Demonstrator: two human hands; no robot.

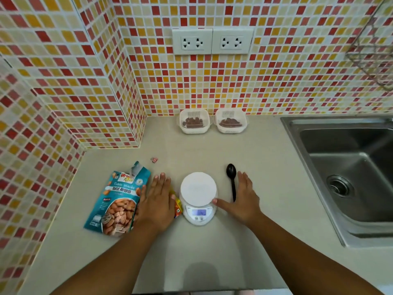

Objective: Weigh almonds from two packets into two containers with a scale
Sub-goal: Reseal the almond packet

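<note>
**Both hands flat, scale bare, almonds already at the wall**

Counter (265,167): pale, sink (350,177) to the right, tiled wall behind.

Packet (116,201): teal, lies flat at left, long axis running away from the person, torn top pointing toward the wall. A second packet (177,206), orange, shows only as an edge between the left hand and the scale; most of it is hidden.

Scale (198,198): centre, between the hands, plate bare, display lit but unreadable.

Containers: left tub (193,122) and right tub (230,121), side by side against the wall, well beyond the scale, each holding dark almonds. Judged: weighing looks done or nearly so.

Left hand (158,201): flat, fingers spread, palm down, grasping nothing, overlapping the teal packet's right edge and covering the orange one.

Right hand (244,199): flat and released, thumb tip touching the scale's rim.

Spoon (232,179): black, bowl toward the wall, handle toward the person, just beside the right hand's fingers. Right hand is nearer it; left is nearer both packets.

Scrap (154,160): small, pinkish, behind the teal packet.
</note>
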